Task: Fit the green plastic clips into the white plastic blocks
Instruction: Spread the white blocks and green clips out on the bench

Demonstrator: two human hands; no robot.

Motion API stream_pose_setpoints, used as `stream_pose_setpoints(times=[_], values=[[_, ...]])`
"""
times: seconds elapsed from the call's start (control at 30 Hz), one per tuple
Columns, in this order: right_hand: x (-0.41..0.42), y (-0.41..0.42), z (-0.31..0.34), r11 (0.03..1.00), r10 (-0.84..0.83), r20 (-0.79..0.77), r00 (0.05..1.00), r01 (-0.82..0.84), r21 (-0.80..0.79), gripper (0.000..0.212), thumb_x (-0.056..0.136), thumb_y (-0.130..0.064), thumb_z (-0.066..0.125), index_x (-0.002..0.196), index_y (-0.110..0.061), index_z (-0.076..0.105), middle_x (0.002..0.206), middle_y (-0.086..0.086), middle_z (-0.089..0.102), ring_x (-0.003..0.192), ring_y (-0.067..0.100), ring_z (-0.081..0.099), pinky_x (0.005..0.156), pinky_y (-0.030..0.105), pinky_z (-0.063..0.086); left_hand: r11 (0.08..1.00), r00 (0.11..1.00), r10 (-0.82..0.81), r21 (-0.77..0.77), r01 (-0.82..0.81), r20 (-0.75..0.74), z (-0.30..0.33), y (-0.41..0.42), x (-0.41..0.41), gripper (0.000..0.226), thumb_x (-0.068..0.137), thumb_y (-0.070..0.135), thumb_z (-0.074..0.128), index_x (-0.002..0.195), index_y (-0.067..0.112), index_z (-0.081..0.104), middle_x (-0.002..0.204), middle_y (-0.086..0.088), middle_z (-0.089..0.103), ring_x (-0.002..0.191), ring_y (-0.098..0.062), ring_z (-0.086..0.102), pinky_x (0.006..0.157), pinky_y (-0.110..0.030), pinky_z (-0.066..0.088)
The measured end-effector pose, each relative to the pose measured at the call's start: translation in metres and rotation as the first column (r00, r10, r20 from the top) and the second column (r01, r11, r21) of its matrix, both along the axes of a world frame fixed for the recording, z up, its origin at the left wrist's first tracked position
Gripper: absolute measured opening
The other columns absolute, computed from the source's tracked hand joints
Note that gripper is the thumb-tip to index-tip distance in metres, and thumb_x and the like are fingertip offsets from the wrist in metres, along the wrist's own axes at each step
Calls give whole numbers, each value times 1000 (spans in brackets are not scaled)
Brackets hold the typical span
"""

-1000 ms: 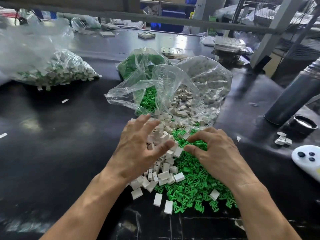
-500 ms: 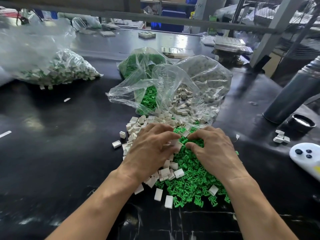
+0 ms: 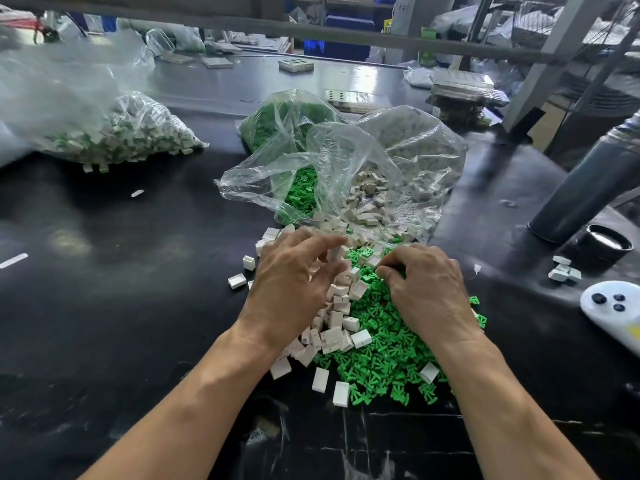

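A heap of white plastic blocks [image 3: 337,327] lies on the black table, touching a heap of green plastic clips [image 3: 384,355] to its right. My left hand [image 3: 291,292] rests on the white heap with curled fingers and pinches a white block [image 3: 334,253] between thumb and forefinger. My right hand [image 3: 426,292] lies on the green heap, its curled fingertips pinching into the clips at the heap's far edge; what they hold is mostly hidden. Both heaps spill from an open clear bag [image 3: 408,157].
A second bag of green clips [image 3: 277,123] stands behind the open one. At the far left lies a bag of mixed white and green parts [image 3: 114,136]. To the right are a grey bottle [image 3: 588,188], its black cap [image 3: 604,242], three loose blocks [image 3: 562,270] and a white controller [image 3: 613,310].
Both hands slid forward onto the heaps. My left hand went from spread open to curled, with a white block now pinched. My right hand's fingers closed down into the green clips.
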State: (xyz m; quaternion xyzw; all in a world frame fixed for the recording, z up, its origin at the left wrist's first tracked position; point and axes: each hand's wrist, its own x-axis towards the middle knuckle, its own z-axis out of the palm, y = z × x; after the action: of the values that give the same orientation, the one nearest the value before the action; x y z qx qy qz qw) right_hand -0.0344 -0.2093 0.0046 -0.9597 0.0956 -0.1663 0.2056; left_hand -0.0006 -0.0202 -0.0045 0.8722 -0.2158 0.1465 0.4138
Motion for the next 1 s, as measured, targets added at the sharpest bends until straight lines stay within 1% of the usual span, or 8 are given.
stream_pose_setpoints(times=[0.07, 0.2, 0.33, 0.4, 0.5, 0.63, 0.77, 1.0], values=[[-3, 2, 3, 999, -27, 19, 999, 28, -18, 8, 94, -37, 74, 97, -29, 72, 90, -11, 55, 93, 13, 45, 91, 35, 33, 1000, 1000, 16, -13, -16, -6, 1, 2, -2, 35, 93, 36, 71, 128, 37, 68, 106, 21, 60, 107, -6, 55, 108, -42, 42], [-6, 2, 11, 994, -86, -96, 992, 79, -75, 17, 92, -43, 74, 88, -27, 72, 94, -6, 60, 97, 19, 52, 96, 42, 40, 998, 1000, 5, -70, -7, -27, 1, 5, -5, 36, 95, 31, 71, 131, 35, 67, 107, 19, 60, 102, -3, 57, 105, -36, 46], [-7, 7, 16, 992, -89, -135, 987, 75, -105, 19, 96, -39, 70, 91, -21, 71, 96, -3, 60, 102, 22, 55, 97, 41, 40, 992, 999, 14, -123, -19, -41, 2, 7, -6, 36, 98, 25, 69, 133, 31, 67, 104, 22, 60, 101, 5, 57, 92, -9, 46], [-7, 8, 22, 997, -67, -125, 990, 60, -57, 19, 96, -39, 70, 91, -20, 70, 93, -4, 62, 98, 20, 58, 96, 41, 45, 981, 997, 11, -191, -25, -74, 3, 7, -7, 35, 97, 22, 70, 131, 31, 67, 99, 21, 63, 95, 5, 60, 81, -4, 45], [-1, 7, 35, 999, -16, -128, 992, 20, 32, 16, 97, -38, 70, 92, -23, 68, 83, -7, 65, 86, 18, 64, 90, 39, 53, 956, 992, -19, -293, -18, -121, 4, 7, -6, 29, 96, 19, 72, 124, 27, 68, 94, 17, 67, 88, 3, 64, 72, -7, 48], [8, 13, 36, 976, 79, 40, 996, -85, 200, 11, 99, -30, 69, 95, -20, 69, 83, -5, 70, 79, 16, 66, 74, 31, 54, 920, 980, -100, -392, 26, -170, 5, 5, -7, 22, 97, 16, 70, 119, 22, 71, 99, 11, 75, 95, -2, 71, 83, -22, 58], [8, 23, 20, 727, 164, 168, 972, -234, 645, 10, 100, -14, 67, 98, -22, 73, 84, -2, 75, 71, 12, 68, 64, 33, 60, 897, 973, -140, -439, 46, -183, 5, 4, -9, 20, 97, 14, 70, 116, 19, 72, 98, 8, 77, 94, 0, 73, 81, -20, 59], [0, 26, 7, 534, 187, 286, 940, -342, 773, 22, 105, -6, 55, 96, -16, 73, 75, 2, 73, 59, 16, 63, 50, 30, 56, 847, 956, -201, -528, 60, -215, 8, 2, -12, 12, 98, 13, 70, 109, 16, 67, 96, 4, 79, 84, -9, 76, 75, -20, 58]])
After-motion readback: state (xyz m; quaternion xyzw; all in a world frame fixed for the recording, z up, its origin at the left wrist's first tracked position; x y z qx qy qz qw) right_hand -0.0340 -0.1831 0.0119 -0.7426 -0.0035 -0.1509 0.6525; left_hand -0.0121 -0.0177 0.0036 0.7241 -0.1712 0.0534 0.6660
